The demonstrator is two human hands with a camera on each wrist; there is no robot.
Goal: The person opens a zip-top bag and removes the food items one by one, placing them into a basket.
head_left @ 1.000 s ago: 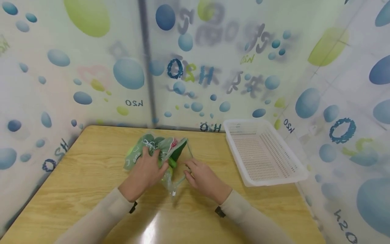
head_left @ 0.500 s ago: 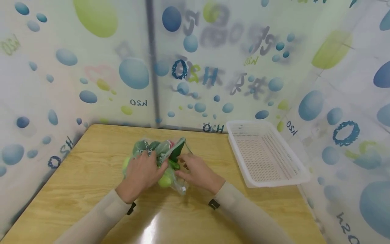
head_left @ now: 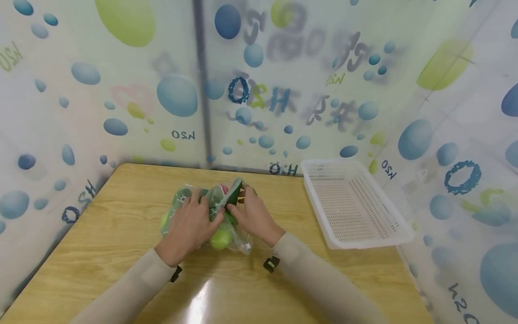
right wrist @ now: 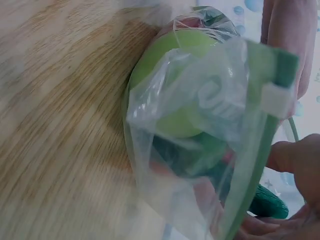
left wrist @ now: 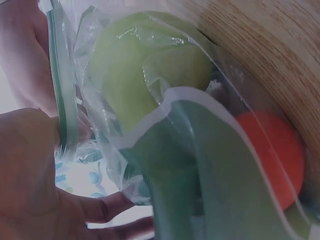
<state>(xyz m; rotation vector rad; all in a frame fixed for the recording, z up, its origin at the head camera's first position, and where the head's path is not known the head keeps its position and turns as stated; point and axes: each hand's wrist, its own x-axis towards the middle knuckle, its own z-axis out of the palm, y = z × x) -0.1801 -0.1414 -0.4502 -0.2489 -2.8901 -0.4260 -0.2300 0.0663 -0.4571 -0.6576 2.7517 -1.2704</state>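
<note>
A clear zip bag [head_left: 238,243] with a green strip lies on the table, its mouth towards the right. Inside are a yellow-green round fruit [head_left: 220,238], an orange-red round item [left wrist: 277,160] and dark green vegetables. My left hand [head_left: 190,225] holds the bag from above, fingers spread over it and thumb at its edge. My right hand [head_left: 256,213] reaches into the mouth. In the right wrist view, its thumb stands apart from its fingers, near the dark green tip of what looks like a cucumber [right wrist: 270,202]. The bag partly hides the right fingertips.
A white plastic basket [head_left: 329,229] with slotted sides stands on the right of the wooden table [head_left: 121,202]. Walls patterned with blue and green bubbles enclose the table at the back and sides.
My right hand has moved up and left from beside the bag into its mouth. The left hand stays on the bag, which has shifted slightly.
</note>
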